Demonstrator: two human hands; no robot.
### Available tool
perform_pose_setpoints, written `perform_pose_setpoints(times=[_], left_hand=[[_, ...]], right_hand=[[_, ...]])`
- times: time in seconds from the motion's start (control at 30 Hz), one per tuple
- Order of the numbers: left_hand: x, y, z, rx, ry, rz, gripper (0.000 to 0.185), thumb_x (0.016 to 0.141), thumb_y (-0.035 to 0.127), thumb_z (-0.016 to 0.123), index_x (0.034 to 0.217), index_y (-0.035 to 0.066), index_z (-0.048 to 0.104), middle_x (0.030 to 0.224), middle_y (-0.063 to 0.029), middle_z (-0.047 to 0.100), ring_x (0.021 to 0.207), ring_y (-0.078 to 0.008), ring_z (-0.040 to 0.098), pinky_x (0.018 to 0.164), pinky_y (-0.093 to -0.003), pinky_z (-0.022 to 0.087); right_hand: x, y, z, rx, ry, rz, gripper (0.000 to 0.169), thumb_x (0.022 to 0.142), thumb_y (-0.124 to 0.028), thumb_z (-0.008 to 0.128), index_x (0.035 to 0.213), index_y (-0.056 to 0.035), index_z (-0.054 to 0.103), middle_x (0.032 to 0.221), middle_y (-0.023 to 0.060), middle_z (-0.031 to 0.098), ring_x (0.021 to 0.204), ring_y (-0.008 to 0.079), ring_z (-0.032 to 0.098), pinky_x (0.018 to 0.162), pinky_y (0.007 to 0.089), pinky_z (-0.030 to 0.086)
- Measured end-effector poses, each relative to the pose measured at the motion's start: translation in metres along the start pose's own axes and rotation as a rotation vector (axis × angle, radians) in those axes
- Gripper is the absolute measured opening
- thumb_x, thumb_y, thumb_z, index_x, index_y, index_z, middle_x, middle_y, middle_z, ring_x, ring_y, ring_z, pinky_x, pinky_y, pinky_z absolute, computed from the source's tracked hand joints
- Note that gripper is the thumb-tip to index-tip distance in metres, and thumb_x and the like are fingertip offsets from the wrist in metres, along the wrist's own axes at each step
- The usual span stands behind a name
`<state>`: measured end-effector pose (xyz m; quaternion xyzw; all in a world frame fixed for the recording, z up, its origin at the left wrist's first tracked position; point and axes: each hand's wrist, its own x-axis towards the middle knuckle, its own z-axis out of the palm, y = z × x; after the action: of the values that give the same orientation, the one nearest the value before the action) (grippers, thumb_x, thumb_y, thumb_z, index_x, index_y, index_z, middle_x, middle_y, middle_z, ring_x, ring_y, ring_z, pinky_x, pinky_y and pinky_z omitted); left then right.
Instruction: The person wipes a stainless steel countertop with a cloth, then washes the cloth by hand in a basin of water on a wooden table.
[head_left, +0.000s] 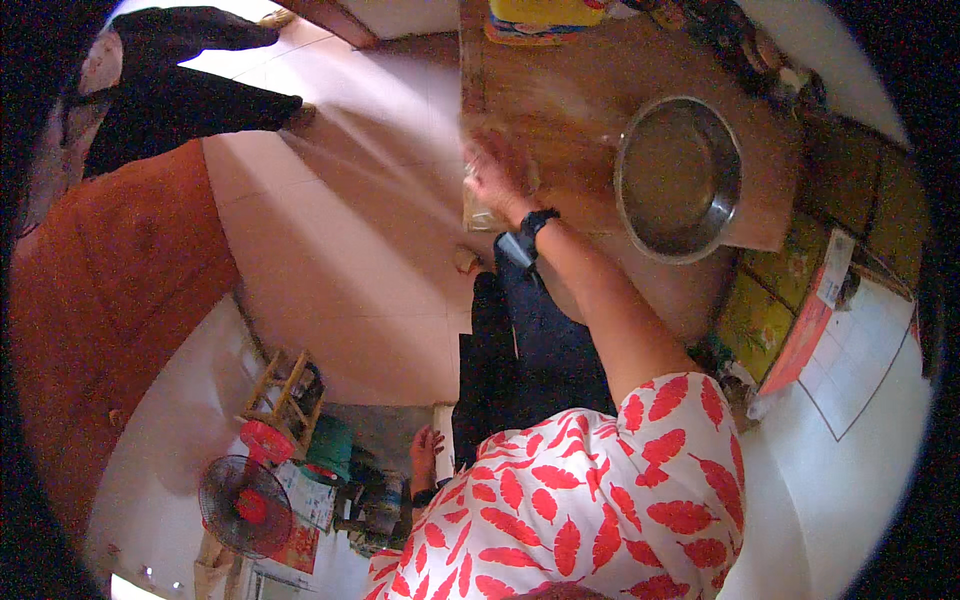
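Note:
My right hand is stretched forward over the near left corner of a wooden table. It is blurred, and whether its fingers hold anything is unclear. Under and beside it lies a pale, see-through item, perhaps plastic, at the table's edge. A dark wristband circles that wrist, with a grey-blue piece hanging from it. To the right of the hand stands a round metal basin. Low at my left side, my left hand has its fingers apart beside a white edge; nothing shows in it.
A yellow package lies at the table's far end. Another person's dark-trousered legs are at upper left, near a red-brown door. A red fan, wooden stool and green bucket stand at lower left.

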<state>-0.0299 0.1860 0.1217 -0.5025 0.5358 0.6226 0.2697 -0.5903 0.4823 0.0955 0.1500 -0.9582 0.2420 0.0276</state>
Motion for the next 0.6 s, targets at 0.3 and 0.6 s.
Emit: perform_pose_setpoints(times=[0.3, 0.6], left_hand=[[-0.03, 0.042, 0.008, -0.001, -0.007, 0.005, 0.031, 0.09, 0.02, 0.053, 0.119, 0.008, 0.05, 0.102, -0.0069, 0.062, 0.089, -0.0177, 0.062, 0.066, -0.0265, 0.05], [-0.025, 0.042, 0.002, 0.028, -0.055, -0.008, 0.029, 0.091, 0.016, 0.051, 0.12, 0.008, 0.049, 0.102, -0.0063, 0.061, 0.086, -0.0166, 0.062, 0.064, -0.0246, 0.049]], right_hand=[[-0.102, 0.028, -0.054, 0.02, -0.132, -0.013, 0.062, 0.071, -0.03, 0.069, 0.128, -0.0256, 0.045, 0.14, 0.0055, 0.034, 0.132, 0.0303, 0.024, 0.106, 0.0475, 0.021], [-0.118, 0.061, -0.069, -0.186, -0.002, 0.129, 0.062, 0.075, -0.019, 0.065, 0.132, -0.0195, 0.039, 0.136, 0.0136, 0.037, 0.124, 0.0364, 0.036, 0.101, 0.0442, 0.033]])
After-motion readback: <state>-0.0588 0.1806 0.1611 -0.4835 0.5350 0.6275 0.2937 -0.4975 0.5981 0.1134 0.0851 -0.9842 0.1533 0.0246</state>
